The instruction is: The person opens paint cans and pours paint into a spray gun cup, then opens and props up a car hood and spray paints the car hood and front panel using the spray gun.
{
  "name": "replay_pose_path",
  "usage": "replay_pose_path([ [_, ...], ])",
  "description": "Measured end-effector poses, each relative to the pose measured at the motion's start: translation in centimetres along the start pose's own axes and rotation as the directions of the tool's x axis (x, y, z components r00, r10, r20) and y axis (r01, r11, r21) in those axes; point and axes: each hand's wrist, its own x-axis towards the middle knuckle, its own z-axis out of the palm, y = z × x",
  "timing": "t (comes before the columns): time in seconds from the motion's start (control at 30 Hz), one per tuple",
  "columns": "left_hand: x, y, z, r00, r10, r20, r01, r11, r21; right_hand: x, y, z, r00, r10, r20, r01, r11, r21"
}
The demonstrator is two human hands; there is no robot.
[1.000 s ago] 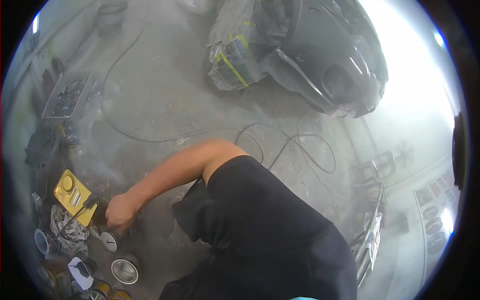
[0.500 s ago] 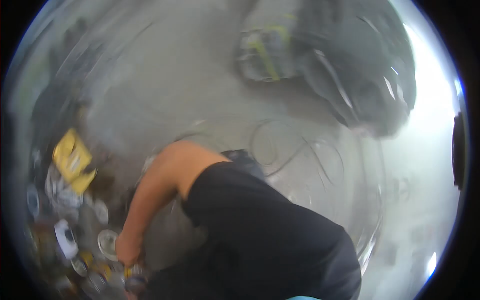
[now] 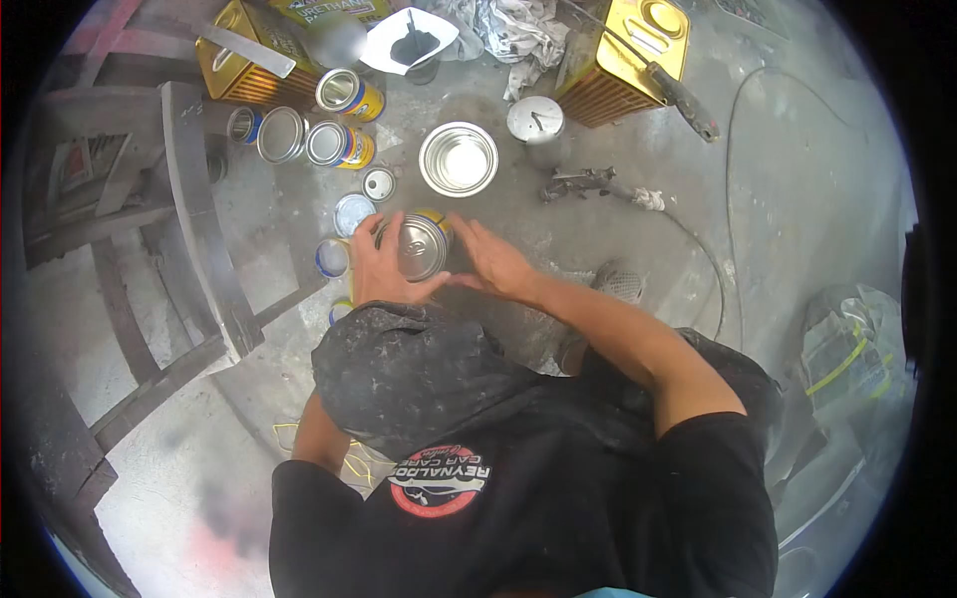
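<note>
Head view:

1. Change: one second ago, your arm reached beside the yellow tin (image 3: pixel 625 70); now both hands flank the lidded can (image 3: pixel 421 249). This suggests that work centres on that can.
2. Can: in front of you, lid facing up; the open metal bowl (image 3: pixel 459 162) stands apart at its 1 o'clock.
3. Left hand (image 3: pixel 384 267): curved around the can from 7 to 10 o'clock; you cannot tell whether this grip clamps.
4. Right hand (image 3: pixel 493 259): at 3 o'clock, fingers and thumb spread apart; forearm enters from 4 o'clock.
</note>
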Motion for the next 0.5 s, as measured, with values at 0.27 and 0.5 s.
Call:
replay_pose_path([
  [0.27, 0.8, -0.2, -1.4, 0.995, 0.016, 0.096, -0.019, 0.999, 0.030, 3.4, 2.0, 6.1, 0.932, -0.165, -0.322, 0.201, 0.976, 0.080],
  [0.5, 1.7, 0.8, -0.9, 0.989, -0.100, 0.110, 0.094, 0.994, 0.057, 3.8, 1.8, 6.7, 0.929, -0.104, -0.355, 0.157, 0.980, 0.126],
])
